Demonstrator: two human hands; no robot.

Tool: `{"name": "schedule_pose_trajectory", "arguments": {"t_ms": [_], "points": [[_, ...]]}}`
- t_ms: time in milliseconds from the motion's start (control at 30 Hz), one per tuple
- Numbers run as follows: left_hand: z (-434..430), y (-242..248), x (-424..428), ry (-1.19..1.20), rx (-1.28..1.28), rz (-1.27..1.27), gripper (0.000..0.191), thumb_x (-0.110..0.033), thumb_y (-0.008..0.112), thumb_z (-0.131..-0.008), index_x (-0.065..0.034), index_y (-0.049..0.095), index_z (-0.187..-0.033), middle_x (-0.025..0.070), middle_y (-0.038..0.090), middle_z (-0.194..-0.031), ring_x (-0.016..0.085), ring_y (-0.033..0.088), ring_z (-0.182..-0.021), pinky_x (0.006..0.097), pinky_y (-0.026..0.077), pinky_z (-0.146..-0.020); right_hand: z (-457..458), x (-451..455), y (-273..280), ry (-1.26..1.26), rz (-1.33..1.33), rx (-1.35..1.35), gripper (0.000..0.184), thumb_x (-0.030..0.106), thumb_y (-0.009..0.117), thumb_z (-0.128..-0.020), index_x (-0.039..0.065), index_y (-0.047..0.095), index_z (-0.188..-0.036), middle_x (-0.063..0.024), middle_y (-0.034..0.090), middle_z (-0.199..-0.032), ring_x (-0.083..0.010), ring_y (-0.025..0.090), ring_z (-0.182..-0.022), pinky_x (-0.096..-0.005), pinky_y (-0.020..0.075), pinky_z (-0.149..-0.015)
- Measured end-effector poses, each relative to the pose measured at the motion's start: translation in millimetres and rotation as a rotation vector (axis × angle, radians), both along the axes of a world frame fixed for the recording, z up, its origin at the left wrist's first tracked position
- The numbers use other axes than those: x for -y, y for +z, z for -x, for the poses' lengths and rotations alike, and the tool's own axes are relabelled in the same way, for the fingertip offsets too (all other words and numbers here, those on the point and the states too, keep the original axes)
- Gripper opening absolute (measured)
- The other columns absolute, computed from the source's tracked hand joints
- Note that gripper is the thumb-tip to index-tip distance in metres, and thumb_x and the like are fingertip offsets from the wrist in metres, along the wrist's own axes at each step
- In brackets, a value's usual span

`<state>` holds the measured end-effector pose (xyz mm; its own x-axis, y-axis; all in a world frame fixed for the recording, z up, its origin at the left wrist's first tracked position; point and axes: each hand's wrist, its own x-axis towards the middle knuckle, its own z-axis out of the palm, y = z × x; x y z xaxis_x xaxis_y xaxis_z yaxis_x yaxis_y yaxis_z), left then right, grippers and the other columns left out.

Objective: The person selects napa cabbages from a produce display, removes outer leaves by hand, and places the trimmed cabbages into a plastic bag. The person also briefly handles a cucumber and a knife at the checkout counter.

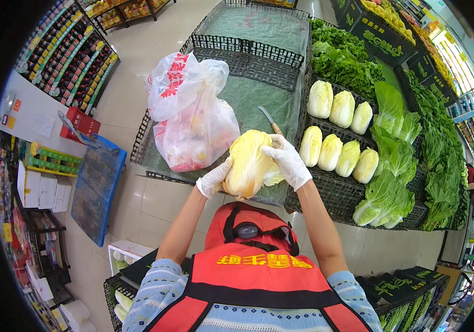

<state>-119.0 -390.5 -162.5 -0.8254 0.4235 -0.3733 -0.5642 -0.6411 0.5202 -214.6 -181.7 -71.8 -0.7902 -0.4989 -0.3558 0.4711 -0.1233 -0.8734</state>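
Note:
Both my hands wear thin white gloves and hold one napa cabbage (pixel 245 166) over the near edge of the display. My left hand (pixel 215 177) supports its lower left side. At its upper right, my right hand (pixel 287 159) grips a pale outer leaf that hangs partly away from the head. A curved knife (pixel 266 115) with a wooden handle lies just beyond, its handle end hidden behind my right hand. White plastic bags (pixel 195 120) with red print, filled with something pale, stand to the left. Two rows of napa cabbages (pixel 336 152) lie to the right.
Black plastic crates (pixel 332 186) hold the cabbages, with leafy greens (pixel 390 166) farther right. A black crate divider (pixel 249 62) crosses the green-lined display. A blue flatbed cart (pixel 98 186) stands on the floor at left. Behind me are more vegetable crates (pixel 411 290). Stocked shelves (pixel 69 54) stand at upper left.

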Motion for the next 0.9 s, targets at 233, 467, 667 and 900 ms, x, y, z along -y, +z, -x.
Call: {"name": "schedule_pose_trajectory", "arguments": {"t_ms": [233,467,667,900], "points": [[13,-3,14,-0.256,-0.011,0.066,0.075,-0.047,0.066,-0.086,-0.008,0.037,-0.142,0.0125,0.054,-0.133,0.025,0.059,-0.114,0.0452,0.051,-0.092,22,-2,13,0.242,-0.047,-0.014,0.053,0.024,0.073,-0.083,0.005,0.052,-0.128,-0.0051,0.057,-0.119,-0.0145,0.055,-0.107,-0.0288,0.0428,-0.095],[18,4,15,-0.337,-0.087,-0.142,0.086,-0.036,0.076,-0.079,-0.0061,0.029,-0.145,0.0143,0.049,-0.136,0.024,0.052,-0.123,0.0386,0.046,-0.1,30,-3,47,0.569,-0.728,-1.414,0.09,0.028,0.081,-0.064,0.028,0.039,-0.144,-0.0141,0.035,-0.147,-0.0375,0.034,-0.134,-0.0507,0.0302,-0.109],[14,-7,4,-0.307,-0.092,-0.181,0.083,-0.034,0.072,-0.082,-0.0065,0.027,-0.146,0.0151,0.047,-0.138,0.027,0.051,-0.124,0.0416,0.047,-0.1,27,-1,41,0.984,-0.683,-1.663,0.071,0.025,0.078,-0.065,0.025,0.052,-0.131,-0.0034,0.049,-0.134,-0.0276,0.044,-0.127,-0.0442,0.0357,-0.106],[17,-39,-9,-0.308,0.085,-0.212,0.073,-0.03,0.068,-0.087,-0.007,0.028,-0.144,0.0141,0.053,-0.132,0.026,0.058,-0.114,0.0392,0.053,-0.091,39,-32,-24,0.921,-0.743,-1.691,0.058,0.03,0.075,-0.068,0.022,0.057,-0.123,0.0006,0.058,-0.107,-0.0226,0.054,-0.109,-0.0404,0.0405,-0.099]]}}
